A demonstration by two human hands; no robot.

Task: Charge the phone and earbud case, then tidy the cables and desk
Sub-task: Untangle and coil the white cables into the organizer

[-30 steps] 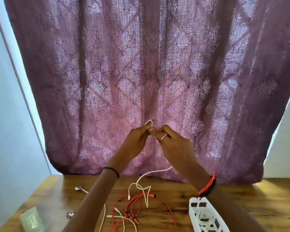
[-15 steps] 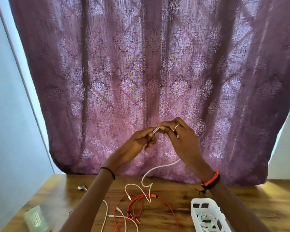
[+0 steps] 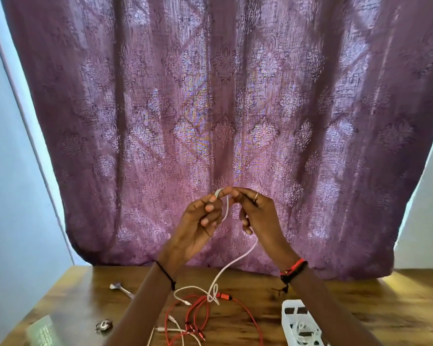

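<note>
Both my hands are raised above the wooden desk [image 3: 360, 308], in front of the curtain. A white cable [image 3: 231, 263] is looped at the top between them. My left hand [image 3: 200, 226] pinches the loop with curled fingers, and my right hand [image 3: 255, 213] pinches the same cable from the right. The rest of the white cable hangs down to the desk, where it crosses a tangle of red cables [image 3: 205, 315]. A phone [image 3: 44, 330] lies face up at the desk's front left.
A white slotted basket [image 3: 289, 320] with a white cable inside stands at the front right. A small metal plug end [image 3: 116, 286] and a small coiled item [image 3: 103, 325] lie on the left. A purple curtain [image 3: 223, 108] hangs behind the desk.
Both hands have stayed raised, working the white cable; a loop now shows at the top and the hanging length has been drawn a little higher off the desk.
</note>
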